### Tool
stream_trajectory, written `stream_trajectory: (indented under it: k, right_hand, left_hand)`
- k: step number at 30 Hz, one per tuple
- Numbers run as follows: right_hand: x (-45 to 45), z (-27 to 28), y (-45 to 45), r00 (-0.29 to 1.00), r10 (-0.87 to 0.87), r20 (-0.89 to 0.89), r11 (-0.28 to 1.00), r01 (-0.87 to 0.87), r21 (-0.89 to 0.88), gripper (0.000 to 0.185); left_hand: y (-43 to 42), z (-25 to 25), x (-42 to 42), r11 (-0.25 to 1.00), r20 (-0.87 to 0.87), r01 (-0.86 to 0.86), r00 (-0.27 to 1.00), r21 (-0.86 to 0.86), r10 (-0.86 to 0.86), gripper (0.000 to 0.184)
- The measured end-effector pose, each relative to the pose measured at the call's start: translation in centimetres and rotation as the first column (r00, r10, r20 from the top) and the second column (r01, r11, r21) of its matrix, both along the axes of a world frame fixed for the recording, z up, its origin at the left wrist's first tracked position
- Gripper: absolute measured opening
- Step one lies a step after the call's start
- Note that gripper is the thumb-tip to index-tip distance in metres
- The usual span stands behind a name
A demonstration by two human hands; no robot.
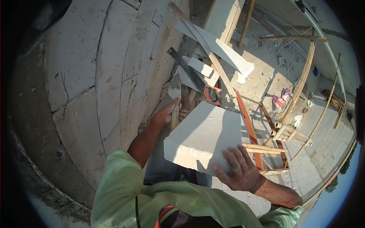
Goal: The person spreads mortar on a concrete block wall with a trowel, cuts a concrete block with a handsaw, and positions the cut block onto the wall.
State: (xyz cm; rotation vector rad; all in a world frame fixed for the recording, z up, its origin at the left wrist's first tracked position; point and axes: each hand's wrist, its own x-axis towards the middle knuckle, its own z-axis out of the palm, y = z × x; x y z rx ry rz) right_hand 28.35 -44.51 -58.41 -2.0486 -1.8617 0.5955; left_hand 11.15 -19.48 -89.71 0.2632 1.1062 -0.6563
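Note:
A pale, thick block [205,133] sits in front of my body, part in sun and part in shade. My right hand [241,169] grips its near right corner, thumb on the near face and fingers over the right edge. To the left of the block, my left hand [164,114] is closed around a trowel [174,88], whose blade points away from me and carries grey residue. The trowel's light handle runs down beside the block. What supports the block underneath is hidden.
A wall of large pale blocks [110,72] rises close on my left. Beyond the block lie a handsaw [186,70] with an orange handle, boards [207,49] and block offcuts [200,67]. Wooden and bamboo poles [300,87], a reddish frame [249,131] and crumpled bags [281,99] are to the right.

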Motion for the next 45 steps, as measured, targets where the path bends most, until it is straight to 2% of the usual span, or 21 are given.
stream_trajectory:
  k: [4, 6, 9, 16, 18, 21, 24, 28, 30, 31, 33, 34, 35, 36, 37, 38, 39, 40, 41, 43, 45]
  right_hand:
    - [-1.0, -0.7, 1.1, 0.984, 0.169, -0.062, 0.986, -0.169, 0.006, 0.045]
    - [-1.1, -0.6, 1.8, 0.975, 0.213, -0.06, 0.977, -0.213, 0.004, 0.044]
    - [-1.7, -0.7, 2.4, 0.97, 0.229, -0.077, 0.973, -0.228, 0.029, 0.045]
    - [-4.1, 0.4, 1.4, 0.979, 0.199, -0.032, 0.977, -0.196, 0.084, 0.045]
    - [-5.1, 0.9, 1.2, 0.978, 0.206, -0.038, 0.976, -0.202, 0.08, 0.042]
    - [-6.5, 1.1, 1.5, 0.973, 0.212, -0.088, 0.975, -0.205, 0.083, 0.038]
    - [-8.2, 0.5, 1.9, 0.953, 0.288, 0.093, 0.942, -0.3, 0.15, 0.04]
    - [-9.4, 0.2, 2.8, 0.917, 0.393, 0.075, 0.898, -0.4, 0.186, 0.043]
    - [-8.6, 0.7, 3.8, 0.957, 0.289, -0.011, 0.924, -0.276, 0.265, 0.046]
    - [-8.2, 0.8, 3.5, 0.957, 0.29, 0.001, 0.924, -0.28, 0.26, 0.046]
    - [-6.4, 0.9, 1.4, 0.993, 0.119, -0.003, 0.964, -0.115, 0.24, 0.053]
    - [-5.4, 1.1, 0.7, 0.993, 0.024, -0.111, 0.984, -0.005, 0.176, 0.07]
    - [-4.1, 0.7, 0.3, 0.968, -0.169, -0.188, 0.967, 0.199, 0.156, 0.082]
    - [-3.0, 0.3, 0.2, 0.898, -0.351, -0.264, 0.912, 0.392, 0.122, 0.093]
    - [-2.1, -0.1, 0.4, 0.733, -0.607, -0.306, 0.78, 0.623, -0.054, 0.11]
    - [-1.8, -0.7, 0.9, 0.488, -0.722, -0.49, 0.648, 0.726, -0.232, 0.112]
    - [-1.0, -0.8, 2.6, 0.167, -0.784, -0.597, 0.472, 0.786, -0.4, 0.113]
    - [-0.6, -1.3, 4.1, -0.168, -0.702, -0.692, 0.386, 0.727, -0.568, 0.113]
    - [-0.5, -1.7, 5.0, -0.495, -0.555, -0.669, 0.332, 0.605, -0.723, 0.113]
    - [-1.6, -4.4, 4.8, -0.449, -0.519, -0.728, 0.347, 0.667, -0.659, 0.107]
    - [-2.3, -5.7, 4.7, -0.277, -0.782, -0.559, 0.239, 0.695, -0.678, 0.101]
  left_hand:
    - [-2.9, 1.1, -1.9, 0.989, 0.007, 0.132, 0.991, -0.068, -0.132, 0.066]
    - [-4.9, 0.6, -3.3, 0.979, 0.172, 0.172, 0.973, -0.108, -0.152, 0.066]
    - [-5.9, 0.7, -4.0, 0.967, 0.073, 0.213, 0.976, -0.141, -0.205, 0.067]
    - [-7.0, 2.0, -2.3, 0.989, 0.101, 0.095, 0.991, -0.113, -0.084, 0.069]
    - [-6.5, 2.0, -1.8, 0.989, 0.126, 0.144, 0.982, -0.012, -0.141, 0.073]
    - [-5.4, 2.8, -0.7, 0.995, 0.203, 0.098, 0.974, 0.027, -0.101, 0.079]
    - [-4.1, 3.5, 0.5, 1.0, 0.289, 0.011, 0.957, 0.02, -0.016, 0.082]
    - [-2.5, 3.1, 1.5, 0.998, 0.355, 0.058, 0.933, 0.004, -0.055, 0.084]
    - [-2.6, 3.2, 1.4, 0.998, 0.333, -0.001, 0.943, 0.062, -0.02, 0.086]
    - [-2.4, 3.2, 1.3, 0.998, 0.345, -0.003, 0.938, 0.06, -0.018, 0.086]
    - [-2.7, 3.5, 1.1, 0.998, 0.352, -0.028, 0.936, 0.054, 0.007, 0.086]
    - [-2.8, 3.7, 1.1, 0.998, 0.354, -0.043, 0.935, 0.049, 0.023, 0.086]
    - [-3.0, 3.9, 1.1, 0.997, 0.356, -0.057, 0.934, 0.044, 0.038, 0.086]
    - [-3.0, 4.2, 1.2, 0.997, 0.357, -0.072, 0.933, 0.039, 0.053, 0.086]
    - [-2.8, 4.3, 1.3, 0.996, 0.367, -0.08, 0.928, 0.029, 0.064, 0.086]
    - [-2.5, 4.2, 1.4, 0.996, 0.376, -0.086, 0.924, 0.021, 0.072, 0.086]
    - [-2.1, 4.3, 1.5, 0.996, 0.383, -0.092, 0.92, 0.011, 0.081, 0.086]
    - [-1.6, 4.6, 1.8, 0.996, 0.396, -0.087, 0.914, -0.018, 0.087, 0.086]
    - [-1.0, 4.8, 2.0, 0.995, 0.405, -0.084, 0.909, -0.06, 0.101, 0.087]
    - [0.3, 5.2, 2.7, 0.99, 0.427, -0.071, 0.897, -0.126, 0.118, 0.087]
    - [1.4, 5.9, 3.4, 0.994, 0.472, -0.077, 0.875, -0.08, 0.106, 0.087]
